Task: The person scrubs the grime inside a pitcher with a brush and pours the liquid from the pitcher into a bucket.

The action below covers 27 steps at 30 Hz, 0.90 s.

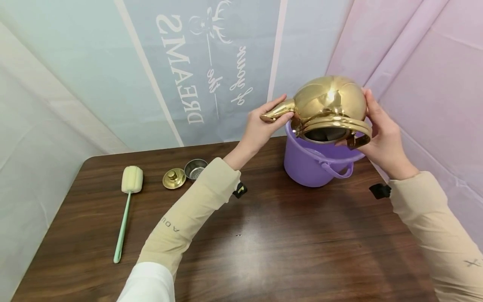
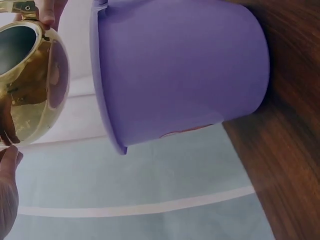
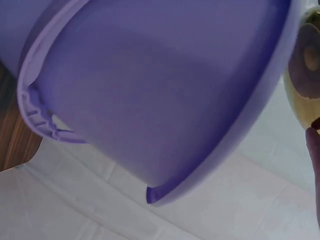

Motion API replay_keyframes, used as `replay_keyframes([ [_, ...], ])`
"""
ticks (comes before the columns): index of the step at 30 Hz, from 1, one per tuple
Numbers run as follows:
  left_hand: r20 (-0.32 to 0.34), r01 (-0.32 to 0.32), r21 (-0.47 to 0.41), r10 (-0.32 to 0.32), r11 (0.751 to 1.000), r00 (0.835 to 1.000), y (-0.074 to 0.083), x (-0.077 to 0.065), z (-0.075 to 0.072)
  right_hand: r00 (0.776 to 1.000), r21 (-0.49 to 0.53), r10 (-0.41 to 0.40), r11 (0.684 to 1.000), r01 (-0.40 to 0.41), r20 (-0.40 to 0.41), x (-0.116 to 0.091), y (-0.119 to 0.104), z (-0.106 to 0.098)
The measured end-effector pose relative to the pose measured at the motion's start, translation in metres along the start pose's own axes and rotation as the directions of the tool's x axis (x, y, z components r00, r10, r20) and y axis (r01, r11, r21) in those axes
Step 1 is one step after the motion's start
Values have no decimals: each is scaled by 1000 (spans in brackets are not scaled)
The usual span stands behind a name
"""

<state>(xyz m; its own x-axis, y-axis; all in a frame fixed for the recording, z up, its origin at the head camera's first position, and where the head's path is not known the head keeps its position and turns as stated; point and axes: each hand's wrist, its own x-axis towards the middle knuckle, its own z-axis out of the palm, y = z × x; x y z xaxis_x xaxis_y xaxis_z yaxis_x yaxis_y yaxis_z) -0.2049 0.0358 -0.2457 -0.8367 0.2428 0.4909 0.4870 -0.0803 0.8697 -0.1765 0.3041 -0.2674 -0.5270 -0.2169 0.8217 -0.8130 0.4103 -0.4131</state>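
A shiny gold kettle (image 1: 324, 98) is tipped over above a purple bucket (image 1: 305, 165), its lidless mouth turned toward me and downward. The left hand (image 1: 262, 123) grips its spout between thumb and fingers. On the opposite side, the right hand (image 1: 386, 138) holds the round body near the looped handle (image 1: 339, 121). The left wrist view shows the kettle's dark opening beside the bucket wall (image 2: 185, 70). In the right wrist view the bucket's side (image 3: 145, 100) fills most of the picture, with only part of the kettle (image 3: 300, 102) at the edge. No liquid is visible.
On the dark wooden table (image 1: 264, 251) lie a gold lid (image 1: 174, 178) and a metal strainer (image 1: 195, 168), partly hidden by the left sleeve. Farther left is a sponge brush (image 1: 132, 179) with a green handle. Printed fabric (image 1: 226, 84) hangs behind the table.
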Motion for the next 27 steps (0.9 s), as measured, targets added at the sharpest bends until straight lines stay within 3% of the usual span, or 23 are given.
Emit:
replay_keyframes([
  [6, 43, -132, -53, 134, 990, 990, -10, 3, -9, 998, -79, 39, 996, -36, 39, 2, -6, 1],
  [9, 46, -137, -63, 140, 989, 989, -11, 2, -16, 997, -115, 48, 993, -40, 67, 4, -11, 2],
  [14, 37, -53, -99, 57, 994, 998, -3, -5, -26, 991, -83, 62, 995, -52, 121, 12, -33, 8],
  [19, 33, 49, -33, -48, 998, 998, 5, -14, -36, 969, -21, 145, 989, -144, 198, 19, -58, 15],
  [22, 46, 114, -68, -111, 991, 993, 10, -20, -42, 955, -10, 173, 984, -176, 240, 19, -61, 18],
  [27, 60, 190, -82, -186, 978, 981, 18, -32, -54, 945, 100, 187, 970, -220, 267, 12, -55, 24],
])
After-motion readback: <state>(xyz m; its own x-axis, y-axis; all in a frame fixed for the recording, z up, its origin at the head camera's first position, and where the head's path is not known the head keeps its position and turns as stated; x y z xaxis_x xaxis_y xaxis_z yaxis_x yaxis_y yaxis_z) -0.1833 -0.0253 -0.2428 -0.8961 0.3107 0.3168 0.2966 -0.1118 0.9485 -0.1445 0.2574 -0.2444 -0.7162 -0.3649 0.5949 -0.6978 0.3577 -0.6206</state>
